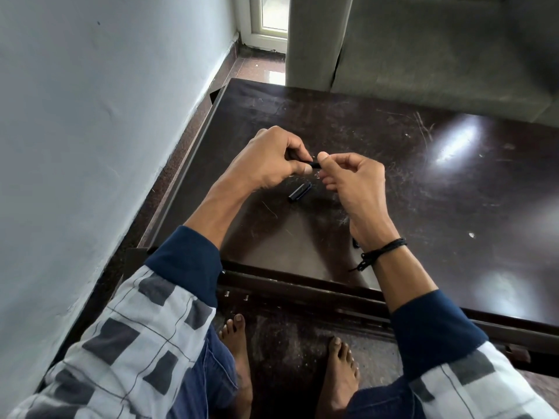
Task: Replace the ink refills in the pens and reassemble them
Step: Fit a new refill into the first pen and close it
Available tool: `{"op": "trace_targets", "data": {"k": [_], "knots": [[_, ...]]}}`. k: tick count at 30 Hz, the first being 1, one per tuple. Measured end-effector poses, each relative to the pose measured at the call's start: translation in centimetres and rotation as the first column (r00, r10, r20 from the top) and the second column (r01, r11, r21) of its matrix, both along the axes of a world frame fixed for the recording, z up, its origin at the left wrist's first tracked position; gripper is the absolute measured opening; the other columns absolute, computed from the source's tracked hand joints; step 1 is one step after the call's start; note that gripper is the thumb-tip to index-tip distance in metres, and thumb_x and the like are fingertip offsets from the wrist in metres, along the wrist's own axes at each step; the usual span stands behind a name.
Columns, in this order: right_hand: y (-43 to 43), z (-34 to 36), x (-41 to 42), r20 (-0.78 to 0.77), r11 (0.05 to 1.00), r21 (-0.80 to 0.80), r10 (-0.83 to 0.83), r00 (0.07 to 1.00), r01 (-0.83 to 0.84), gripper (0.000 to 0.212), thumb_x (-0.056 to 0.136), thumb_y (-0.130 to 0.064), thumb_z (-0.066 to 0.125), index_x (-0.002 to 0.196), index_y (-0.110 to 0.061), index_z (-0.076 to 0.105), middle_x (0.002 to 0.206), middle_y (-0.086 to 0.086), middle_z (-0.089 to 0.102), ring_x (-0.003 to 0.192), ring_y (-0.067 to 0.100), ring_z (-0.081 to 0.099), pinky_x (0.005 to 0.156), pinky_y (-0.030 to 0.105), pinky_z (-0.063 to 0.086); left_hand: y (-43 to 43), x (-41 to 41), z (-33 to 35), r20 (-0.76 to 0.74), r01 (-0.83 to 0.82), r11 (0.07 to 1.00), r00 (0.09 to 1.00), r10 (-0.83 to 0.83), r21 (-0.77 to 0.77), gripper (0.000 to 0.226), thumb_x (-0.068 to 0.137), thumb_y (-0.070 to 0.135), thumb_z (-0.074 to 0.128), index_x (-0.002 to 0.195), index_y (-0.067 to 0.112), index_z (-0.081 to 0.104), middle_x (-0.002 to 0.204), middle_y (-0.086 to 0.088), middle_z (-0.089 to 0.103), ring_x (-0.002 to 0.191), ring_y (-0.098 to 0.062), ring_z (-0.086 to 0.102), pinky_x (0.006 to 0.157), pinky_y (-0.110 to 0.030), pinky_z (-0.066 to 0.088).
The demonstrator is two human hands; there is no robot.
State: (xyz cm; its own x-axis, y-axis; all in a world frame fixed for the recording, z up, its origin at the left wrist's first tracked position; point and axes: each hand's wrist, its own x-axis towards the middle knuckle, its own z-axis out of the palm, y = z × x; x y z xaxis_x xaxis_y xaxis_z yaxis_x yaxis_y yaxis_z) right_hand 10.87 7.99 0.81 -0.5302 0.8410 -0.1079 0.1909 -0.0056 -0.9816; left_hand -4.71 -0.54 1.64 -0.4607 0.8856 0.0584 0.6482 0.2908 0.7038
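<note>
We see both forearms reaching forward over the dark counter (393, 164), wrists raised. The left hand (269, 160) is curled closed around a black pen barrel (313, 163), whose end pokes out toward the right hand (348, 176). The right thumb and fingertips pinch that exposed end; its other fingers are loosely bent. A black pen cap (300, 192) lies on the counter just below the hands.

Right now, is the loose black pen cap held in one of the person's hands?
No. The pen cap lies on the dark table, below and between the left hand and right hand.
</note>
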Motion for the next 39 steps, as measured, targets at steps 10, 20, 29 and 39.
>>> {"op": "trace_targets", "data": {"k": [10,20,29,39], "knots": [[0.3,-0.2,0.1,0.103,0.997,0.014,-0.075,0.992,0.074,0.037,0.090,-0.042,0.075,0.063,-0.018,0.069,0.057,-0.001,0.068,0.057,0.012,0.058,0.062,0.038,0.051,0.3,0.6,-0.1,0.006,0.005,1.000,1.000,-0.005,0.011,0.013,0.078,0.029,0.085,0.089,0.031,0.079,0.084,0.011,0.075,0.080,-0.004,0.068,0.076,-0.023,0.050],[0.3,-0.5,0.1,0.036,1.000,0.024,-0.020,0.999,0.019,0.015,0.090,-0.024,0.079,0.078,-0.017,0.075,0.072,0.006,0.075,0.065,0.010,0.065,0.065,0.025,0.053,0.2,0.5,0.1,-0.002,0.005,0.999,1.000,-0.006,-0.035,0.011,0.080,0.025,0.085,0.090,0.025,0.078,0.084,0.011,0.074,0.079,-0.006,0.068,0.082,-0.034,0.057],[0.5,-0.3,0.3,0.054,0.999,0.005,-0.039,0.998,0.039,0.022,0.090,-0.029,0.080,0.073,-0.016,0.075,0.066,0.002,0.071,0.063,0.011,0.063,0.065,0.029,0.055,0.3,0.9,-0.1,-0.041,0.004,1.000,0.999,-0.005,-0.019,0.010,0.080,0.028,0.083,0.085,0.030,0.074,0.082,0.014,0.070,0.080,-0.005,0.065,0.079,-0.034,0.054],[1.6,-1.1,0.4,0.275,0.974,0.195,0.059,0.960,-0.115,0.006,0.088,-0.023,0.078,0.093,-0.026,0.076,0.082,-0.008,0.072,0.077,0.009,0.066,0.078,0.033,0.055,-1.0,-2.1,0.5,0.048,-0.146,0.989,0.988,0.147,-0.026,0.008,0.083,0.024,0.082,0.085,0.027,0.075,0.076,0.014,0.070,0.066,0.002,0.060,0.069,-0.021,0.045]]}}
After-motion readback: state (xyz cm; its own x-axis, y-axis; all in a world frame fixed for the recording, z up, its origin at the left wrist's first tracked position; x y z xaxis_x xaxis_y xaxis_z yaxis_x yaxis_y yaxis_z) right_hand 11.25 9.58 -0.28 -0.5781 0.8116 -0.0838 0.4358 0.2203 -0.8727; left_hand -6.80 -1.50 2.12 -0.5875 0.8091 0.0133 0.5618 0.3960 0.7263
